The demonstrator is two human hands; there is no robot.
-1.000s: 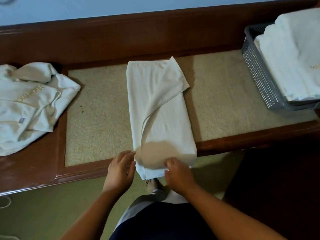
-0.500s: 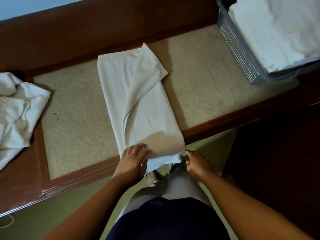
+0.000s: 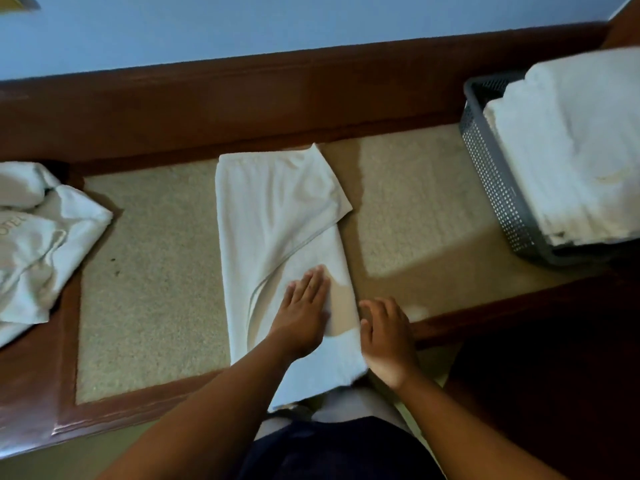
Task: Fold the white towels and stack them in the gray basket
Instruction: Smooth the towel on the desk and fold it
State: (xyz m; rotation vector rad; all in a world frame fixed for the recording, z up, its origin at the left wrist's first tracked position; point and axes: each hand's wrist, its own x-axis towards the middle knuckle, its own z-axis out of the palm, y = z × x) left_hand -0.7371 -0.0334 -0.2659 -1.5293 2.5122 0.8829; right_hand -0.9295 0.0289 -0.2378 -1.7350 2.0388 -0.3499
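Head view, folding stage. A long white terry towel (image 3: pixel 277 237), already doubled lengthwise into a narrow strip, lies across the beige carpeted inset (image 3: pixel 156 271) of a reddish-brown wooden bench (image 3: pixel 65 341). Its far end is near the back rail and its near end overhangs the front edge toward the person. One upper corner flap juts out to the right, so the layers are not squared.

The left hand (image 3: pixel 304 313) rests palm-down on the near half of the strip, fingers straight and together, gripping nothing. The flat contact probably pins the layers and presses out slack. The right hand (image 3: pixel 388 337) lies just beside the strip's right edge, fingers loosely spread and holding nothing. Whether it touches the cloth cannot be told. Its position suits guiding or tidying that edge.

The gray perforated plastic basket (image 3: pixel 495 188) stands at the right end of the bench, well apart from the strip, with a stack of folded white towels (image 3: pixel 571 150) rising above its rim. A crumpled heap of white towels (image 3: pixel 45 237) with gold lettering waits at the left end. Work thus appears to run left to right. The crosswise folds and the transfer are judged not yet done.
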